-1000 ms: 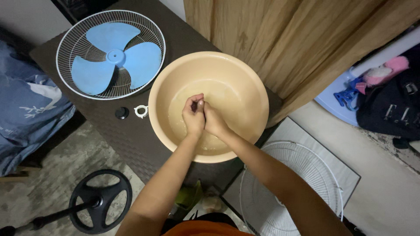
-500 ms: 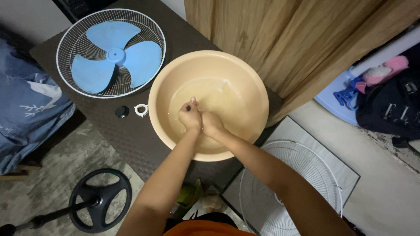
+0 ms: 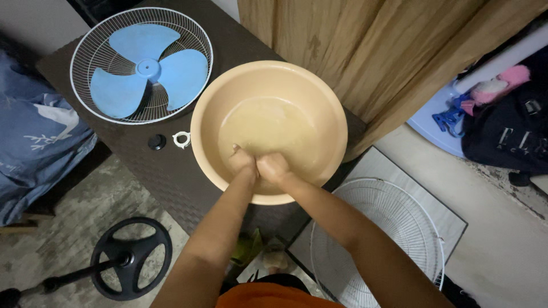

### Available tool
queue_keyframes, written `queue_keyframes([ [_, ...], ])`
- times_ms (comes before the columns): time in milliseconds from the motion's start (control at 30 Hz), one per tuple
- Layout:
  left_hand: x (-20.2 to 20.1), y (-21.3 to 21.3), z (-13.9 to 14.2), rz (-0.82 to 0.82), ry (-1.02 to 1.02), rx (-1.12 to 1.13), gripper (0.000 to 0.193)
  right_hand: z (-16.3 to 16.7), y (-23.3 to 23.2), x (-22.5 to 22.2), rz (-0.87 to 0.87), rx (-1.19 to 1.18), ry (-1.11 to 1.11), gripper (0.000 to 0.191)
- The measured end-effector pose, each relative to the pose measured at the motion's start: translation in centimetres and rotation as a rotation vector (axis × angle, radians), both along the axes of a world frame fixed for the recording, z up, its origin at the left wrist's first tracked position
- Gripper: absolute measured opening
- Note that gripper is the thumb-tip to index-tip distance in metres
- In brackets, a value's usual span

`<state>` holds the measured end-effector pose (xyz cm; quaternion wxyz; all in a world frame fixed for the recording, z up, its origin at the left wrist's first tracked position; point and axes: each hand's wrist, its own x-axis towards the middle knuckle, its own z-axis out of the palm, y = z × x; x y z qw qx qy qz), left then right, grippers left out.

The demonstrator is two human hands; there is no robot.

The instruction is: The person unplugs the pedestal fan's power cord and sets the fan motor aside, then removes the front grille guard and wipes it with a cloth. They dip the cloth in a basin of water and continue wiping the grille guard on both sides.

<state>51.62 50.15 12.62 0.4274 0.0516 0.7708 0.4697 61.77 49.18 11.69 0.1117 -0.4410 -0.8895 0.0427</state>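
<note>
Here both hands are dipping into the basin (image 3: 269,131), which is sitting at the table's (image 3: 160,177) near right corner, its rim overhanging the edge. The left hand (image 3: 242,162) and right hand (image 3: 273,166) are pressing together in cloudy water (image 3: 268,128), fingers curled under (whether they are gripping anything, I cannot tell). Water-laden, the basin is likely handling heavy and sloshy, its plastic wet and slippery; two hands at opposite rims would suit. A fan guard (image 3: 141,64) with blue blades is lying at the far left corner.
</note>
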Motion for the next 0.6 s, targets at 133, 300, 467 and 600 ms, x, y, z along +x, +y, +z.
queue_keyframes([
  [133, -0.2, -0.2, -2.1, -0.018, -0.145, 0.03, 0.039, -0.1, 0.0, 0.8, 0.13, 0.103, -0.03, 0.017],
  [300, -0.4, -0.2, -4.3, -0.053, -0.26, 0.036, 0.029, 0.1, -0.2, 1.9, 0.291, 0.209, -0.051, 0.016],
  [467, -0.9, 0.3, -5.4, -0.134, -0.34, 0.033, 0.022, 0.8, -0.4, 2.4, 0.39, 0.244, -0.047, 0.013],
  [600, -1.9, 0.2, -5.7, -0.25, -0.509, 0.023, 0.023, 1.5, -0.5, 2.7, 0.457, 0.201, -0.141, 0.011],
])
